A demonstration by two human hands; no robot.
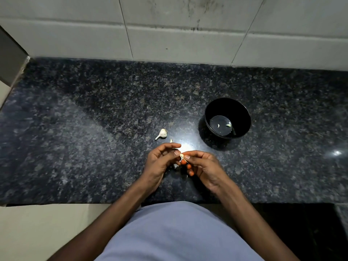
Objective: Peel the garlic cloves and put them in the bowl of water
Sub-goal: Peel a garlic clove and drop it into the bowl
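Observation:
Both hands meet over the front middle of the dark granite counter (94,113). A small pale garlic clove (182,156) is pinched between the fingertips of my left hand (160,162) and my right hand (202,166). A thin strip of skin hangs from the clove. A black bowl (243,117) with a little water stands to the right and behind my hands, with two peeled cloves (223,126) lying in it. A garlic bulb piece (162,134) lies on the counter just behind my left hand. White scraps of skin (176,166) lie under my hands.
A grey tiled wall (178,31) rises behind the counter. The counter's front edge runs just below my wrists, with a pale floor (37,232) at the lower left. A bright light reflection (186,146) shines on the stone by my hands.

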